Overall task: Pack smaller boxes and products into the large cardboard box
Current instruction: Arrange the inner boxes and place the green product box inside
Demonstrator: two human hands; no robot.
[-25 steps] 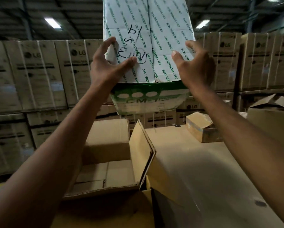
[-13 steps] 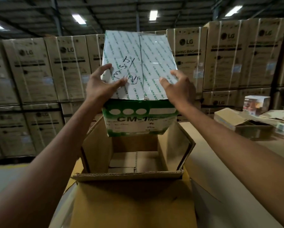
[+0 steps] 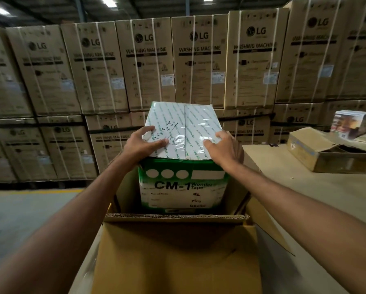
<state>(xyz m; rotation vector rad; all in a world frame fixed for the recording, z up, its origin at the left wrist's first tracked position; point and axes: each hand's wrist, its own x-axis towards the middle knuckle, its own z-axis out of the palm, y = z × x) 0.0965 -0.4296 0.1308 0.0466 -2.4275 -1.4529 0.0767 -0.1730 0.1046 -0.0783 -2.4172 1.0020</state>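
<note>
A white and green CM-1 Wonder Tape box [image 3: 183, 185] stands partly inside the large open cardboard box [image 3: 173, 217], its lower part hidden behind the near wall. My left hand [image 3: 143, 144] grips its top left edge, thumb on the taped lid and fingers over the side. My right hand [image 3: 223, 149] grips the top right edge the same way. The large box's near flap [image 3: 175, 257] hangs toward me.
A wall of stacked LG washing machine cartons [image 3: 148, 64] fills the background. To the right, a cardboard surface [image 3: 283, 179] carries an open brown box [image 3: 330, 151] and a small printed product box [image 3: 351, 124]. Grey floor [image 3: 25, 209] lies at the left.
Both hands have brought the tape box down from overhead into the opening of the large box. The view has swung to face that box squarely.
</note>
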